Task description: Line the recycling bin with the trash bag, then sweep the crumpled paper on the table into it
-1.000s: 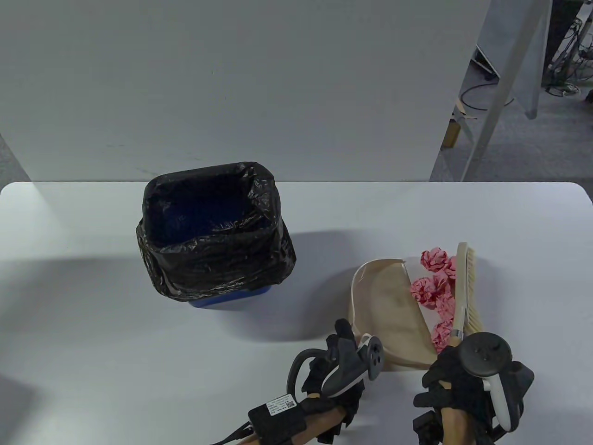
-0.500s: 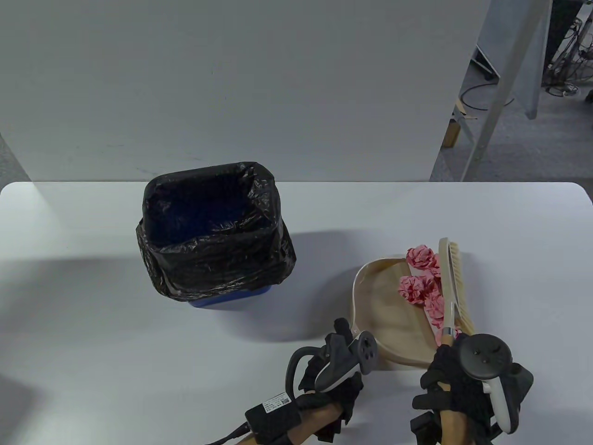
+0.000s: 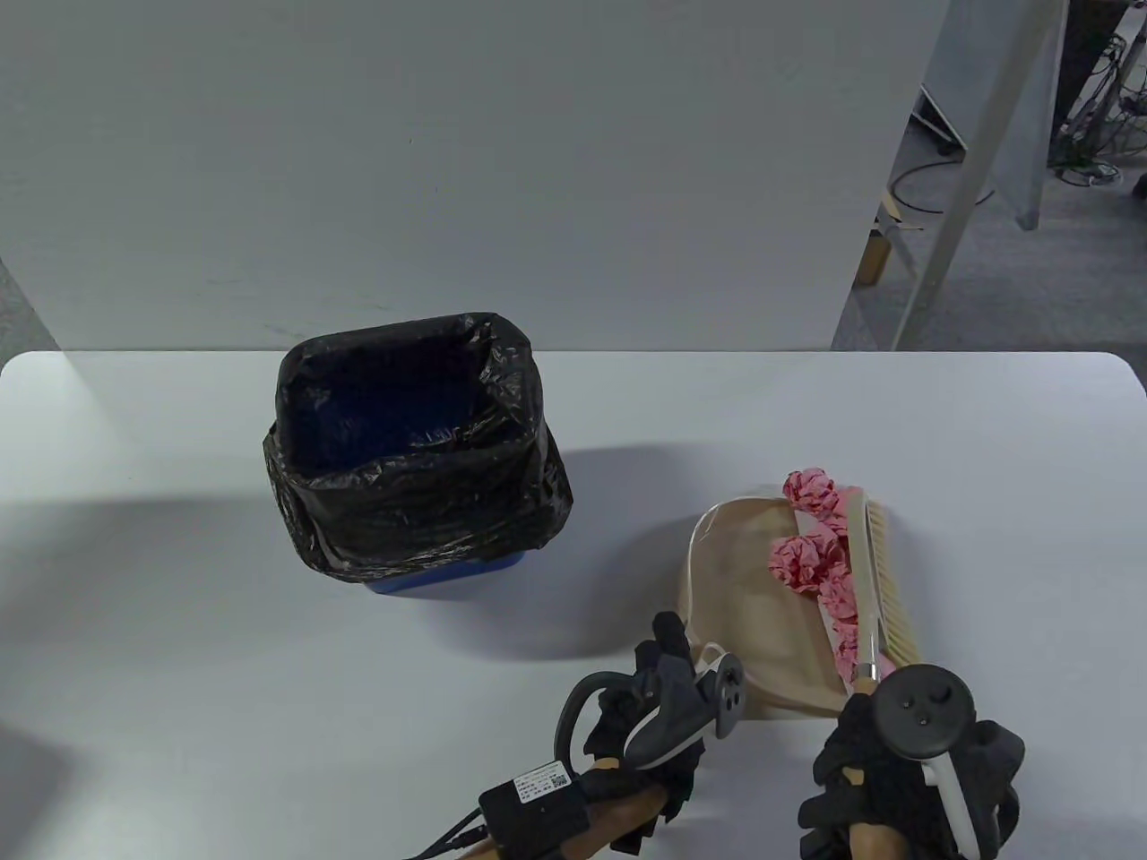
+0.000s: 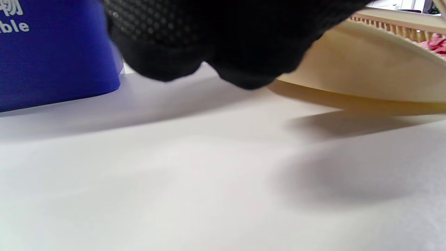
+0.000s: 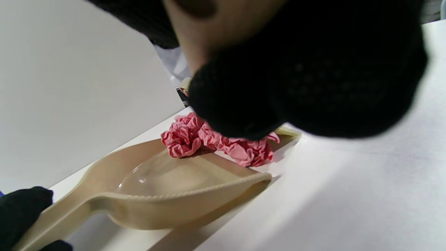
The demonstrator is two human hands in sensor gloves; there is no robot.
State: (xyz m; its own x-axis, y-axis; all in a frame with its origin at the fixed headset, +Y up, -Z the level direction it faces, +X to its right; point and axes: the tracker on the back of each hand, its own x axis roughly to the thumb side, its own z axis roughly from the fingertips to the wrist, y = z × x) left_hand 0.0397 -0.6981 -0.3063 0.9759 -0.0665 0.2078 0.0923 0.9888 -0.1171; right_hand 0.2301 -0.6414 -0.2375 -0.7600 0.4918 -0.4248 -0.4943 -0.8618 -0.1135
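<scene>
A blue recycling bin (image 3: 448, 580) lined with a black trash bag (image 3: 408, 466) stands left of centre on the table. A beige dustpan (image 3: 753, 609) lies at the front right, and my left hand (image 3: 668, 667) grips its handle. Several pink crumpled paper balls (image 3: 806, 560) sit at the pan's right lip, pressed there by a wooden brush (image 3: 871, 573). My right hand (image 3: 874, 752) grips the brush handle. The right wrist view shows the paper (image 5: 216, 141) at the mouth of the dustpan (image 5: 167, 195). The left wrist view shows the bin (image 4: 52, 52) and the pan's underside (image 4: 366, 69).
A white table (image 3: 179, 627) carries everything, with a grey wall panel (image 3: 448, 179) behind its far edge. At the back right are a metal frame leg (image 3: 950, 215) and cables on the floor.
My right hand has swept the brush leftward, pushing the paper balls from the table to the dustpan's lip. The left hand and the dustpan have barely moved.
</scene>
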